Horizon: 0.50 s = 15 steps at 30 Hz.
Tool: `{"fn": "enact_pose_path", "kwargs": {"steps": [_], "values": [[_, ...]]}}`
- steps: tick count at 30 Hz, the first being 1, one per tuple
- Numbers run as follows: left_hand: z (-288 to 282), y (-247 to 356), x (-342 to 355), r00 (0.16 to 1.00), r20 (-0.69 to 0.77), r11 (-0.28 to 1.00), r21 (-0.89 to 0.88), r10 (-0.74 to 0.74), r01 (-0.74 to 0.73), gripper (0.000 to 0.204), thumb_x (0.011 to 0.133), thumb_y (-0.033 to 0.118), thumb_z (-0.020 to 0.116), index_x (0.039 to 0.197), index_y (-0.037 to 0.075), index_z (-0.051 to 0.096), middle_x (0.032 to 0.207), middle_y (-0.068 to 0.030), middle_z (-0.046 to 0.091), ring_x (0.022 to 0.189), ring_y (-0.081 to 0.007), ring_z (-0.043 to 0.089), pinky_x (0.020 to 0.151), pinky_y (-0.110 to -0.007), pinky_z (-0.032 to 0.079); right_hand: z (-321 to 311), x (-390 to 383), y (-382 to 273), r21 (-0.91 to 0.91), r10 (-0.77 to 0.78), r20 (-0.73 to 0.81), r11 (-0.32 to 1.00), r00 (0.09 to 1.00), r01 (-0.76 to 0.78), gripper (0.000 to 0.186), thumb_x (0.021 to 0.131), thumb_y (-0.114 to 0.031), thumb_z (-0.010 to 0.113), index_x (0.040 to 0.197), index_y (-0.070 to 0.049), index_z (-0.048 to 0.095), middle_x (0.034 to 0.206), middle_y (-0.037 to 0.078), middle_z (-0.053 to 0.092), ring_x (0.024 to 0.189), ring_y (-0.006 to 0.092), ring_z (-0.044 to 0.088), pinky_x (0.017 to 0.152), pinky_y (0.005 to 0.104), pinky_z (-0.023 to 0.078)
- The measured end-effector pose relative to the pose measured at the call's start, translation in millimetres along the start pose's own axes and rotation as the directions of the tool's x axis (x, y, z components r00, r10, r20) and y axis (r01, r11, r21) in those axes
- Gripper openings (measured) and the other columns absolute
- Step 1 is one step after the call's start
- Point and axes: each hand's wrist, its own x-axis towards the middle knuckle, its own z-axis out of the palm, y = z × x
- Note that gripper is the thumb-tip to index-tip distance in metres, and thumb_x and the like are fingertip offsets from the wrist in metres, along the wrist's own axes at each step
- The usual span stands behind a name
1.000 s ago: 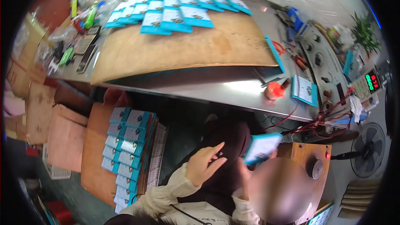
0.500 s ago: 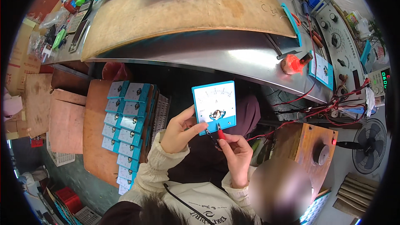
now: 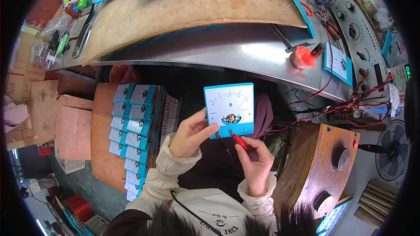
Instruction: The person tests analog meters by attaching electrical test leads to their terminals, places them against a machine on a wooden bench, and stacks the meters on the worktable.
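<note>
My left hand is closed on the lower left of a square blue panel meter, whose white dial faces me and whose needle slants toward the upper right. A black test clip hangs at the meter's bottom edge beside my left thumb. Just below and to the right, my right hand pinches a red test clip whose tip touches the bottom strip of the meter. Red leads run rightward from there.
Similar meters lie stacked on a board at left and on plywood across the steel bench. An orange pot, loose meter, test panel, wooden box and fan occupy the right.
The meter has moved from my right hand into my left, turning upright toward me. My open left hand has closed on it; my right now holds the red clip at its base.
</note>
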Motion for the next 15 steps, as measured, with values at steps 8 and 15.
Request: {"fn": "enact_pose_path", "kwargs": {"steps": [8, 15], "values": [[10, 0, 5, 0.999, 0.029, 0.999, 0.027, -0.021, 0.021, 0.055, 0.093, 0.003, 0.059, 0.142, -0.005, 0.037, 0.128, -0.0082, 0.056, 0.110, -0.0122, 0.055, 0.095, -0.028, 0.044, -12, 0, -2, -0.066, -0.064, -0.059, 0.996, 0.996, 0.060, 0.022, 0.077, 0.003, 0.075, 0.097, 0.003, 0.067, 0.086, 0.010, 0.069, 0.072, 0.0117, 0.065, 0.067, 0.0230, 0.052], [11, -6, 5, 0.999, 0.029, 1.000, 0.002, -0.017, 0.017, 0.055, 0.093, 0.003, 0.059, 0.142, -0.005, 0.036, 0.128, -0.0080, 0.055, 0.111, -0.0122, 0.054, 0.095, -0.028, 0.044, -14, -2, -3, -0.062, -0.034, -0.062, 0.998, 0.997, 0.031, 0.022, 0.077, 0.003, 0.076, 0.097, 0.003, 0.067, 0.088, 0.011, 0.069, 0.073, 0.0117, 0.066, 0.066, 0.0230, 0.053]]}}
